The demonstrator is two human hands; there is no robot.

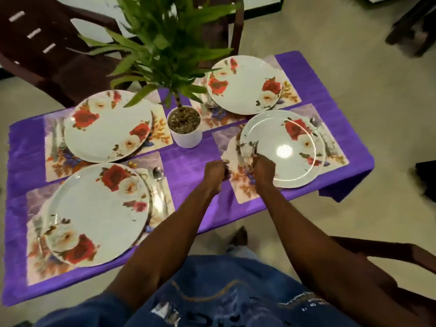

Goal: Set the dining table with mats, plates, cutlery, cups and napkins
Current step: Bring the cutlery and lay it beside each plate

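On the purple-clothed tabletop point(188, 161), the left hand point(215, 173) was curled around something unclear; the right hand point(263, 169) pinched a steel fork point(254, 147) at the rim of the white rose-patterned round plate point(283, 149) — a careless placement might knock that plate askew.

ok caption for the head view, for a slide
Right hand setting a fork beside the near-right floral plate; left hand gripping more cutlery, purple tablecloth.
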